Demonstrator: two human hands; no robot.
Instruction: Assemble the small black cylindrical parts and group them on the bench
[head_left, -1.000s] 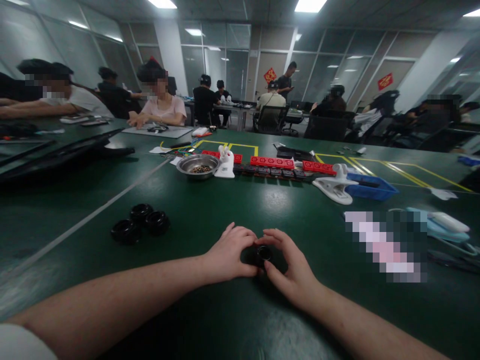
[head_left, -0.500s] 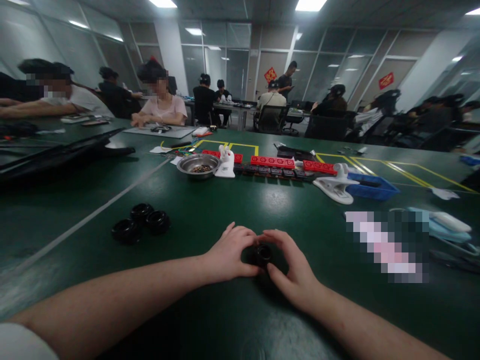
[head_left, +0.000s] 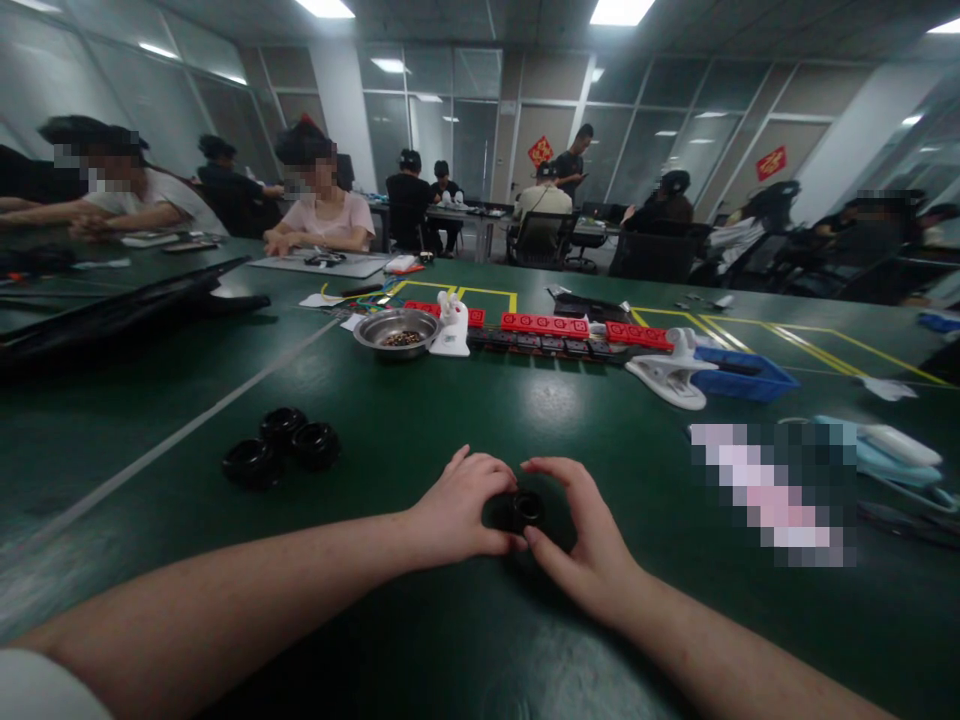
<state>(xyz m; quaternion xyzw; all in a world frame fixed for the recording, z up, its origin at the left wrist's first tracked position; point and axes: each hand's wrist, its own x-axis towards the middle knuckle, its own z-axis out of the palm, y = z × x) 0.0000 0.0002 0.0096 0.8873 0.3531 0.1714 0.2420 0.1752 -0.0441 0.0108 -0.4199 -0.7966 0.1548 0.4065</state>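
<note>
Ring [head_left: 517, 513] of glossy black sits low between the hands, on or just above the green table [head_left: 420, 420], likely light, stiff and slightly slick, so best pinched across its outer wall. The left hand [head_left: 457, 505] closes fingers and thumb on one side; the right hand [head_left: 596, 545] curves open opposite, its thumb's contact unclear, while three similar black rings [head_left: 316, 461] cluster leftward.
</note>
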